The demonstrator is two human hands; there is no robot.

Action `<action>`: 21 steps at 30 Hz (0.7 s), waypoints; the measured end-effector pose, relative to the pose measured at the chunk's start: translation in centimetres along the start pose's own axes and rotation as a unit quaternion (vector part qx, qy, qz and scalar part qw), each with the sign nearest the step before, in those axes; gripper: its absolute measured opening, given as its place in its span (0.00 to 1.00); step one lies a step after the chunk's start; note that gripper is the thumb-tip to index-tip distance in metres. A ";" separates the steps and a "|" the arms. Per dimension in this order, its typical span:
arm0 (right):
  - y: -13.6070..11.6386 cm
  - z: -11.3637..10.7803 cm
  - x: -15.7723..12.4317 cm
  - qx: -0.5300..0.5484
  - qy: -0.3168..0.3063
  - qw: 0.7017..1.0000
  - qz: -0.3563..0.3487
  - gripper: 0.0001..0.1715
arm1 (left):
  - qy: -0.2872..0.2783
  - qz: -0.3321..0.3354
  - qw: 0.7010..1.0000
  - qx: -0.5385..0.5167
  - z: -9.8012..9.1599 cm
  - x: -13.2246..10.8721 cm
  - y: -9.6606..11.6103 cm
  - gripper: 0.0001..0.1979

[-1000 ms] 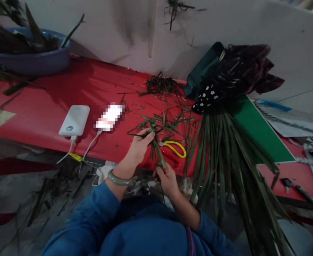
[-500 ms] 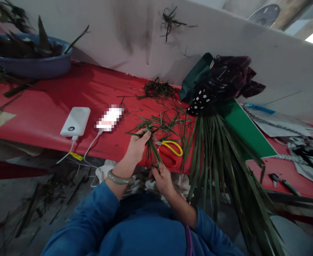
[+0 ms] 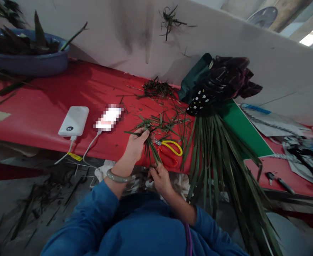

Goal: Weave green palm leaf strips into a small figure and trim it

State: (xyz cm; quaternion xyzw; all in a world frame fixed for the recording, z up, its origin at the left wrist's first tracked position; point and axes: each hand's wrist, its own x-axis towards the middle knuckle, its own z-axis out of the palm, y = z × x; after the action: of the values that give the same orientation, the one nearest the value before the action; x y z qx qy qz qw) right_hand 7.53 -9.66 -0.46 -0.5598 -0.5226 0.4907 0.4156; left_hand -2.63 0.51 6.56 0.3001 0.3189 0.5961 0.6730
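Note:
My left hand [image 3: 137,143] is closed around the upper part of a small bundle of green leaf strips [image 3: 151,151], and the strips fan down toward my body. Lower down, my right hand [image 3: 159,177] pinches the ends of the strips near the table's front edge. Just right of the bundle lie scissors [image 3: 172,147] with one yellow and one red handle. Short leaf clippings [image 3: 164,122] are scattered beyond my hands. A large bunch of long palm leaves [image 3: 212,153] hangs over the table edge to the right.
On the red tabletop [image 3: 39,117] lie a white power bank [image 3: 73,121] and a blurred-out phone [image 3: 109,118], both with cables. A blue basin [image 3: 47,64] stands at the far left. A dark bag [image 3: 231,76], green board [image 3: 244,131] and keys [image 3: 270,177] are on the right.
The view has shifted slightly. Both hands keep their hold on the leaf strips in nearly the same place.

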 end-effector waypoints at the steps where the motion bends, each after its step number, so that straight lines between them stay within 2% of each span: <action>1: 0.0 0.0 0.0 -0.001 -0.001 1.000 0.000 0.07 | 0.002 -0.002 1.000 -0.002 0.0 0.0 0.0 0.11; 21: 0.2 0.0 0.0 -0.008 -0.007 1.000 -0.008 0.05 | 0.005 0.000 1.000 0.003 0.1 0.0 0.0 0.09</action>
State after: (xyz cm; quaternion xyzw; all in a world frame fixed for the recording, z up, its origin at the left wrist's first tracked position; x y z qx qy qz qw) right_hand 7.54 -9.73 -0.66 -0.5559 -0.5336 0.4870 0.4112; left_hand -2.54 0.47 6.68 0.2996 0.3238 0.5968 0.6702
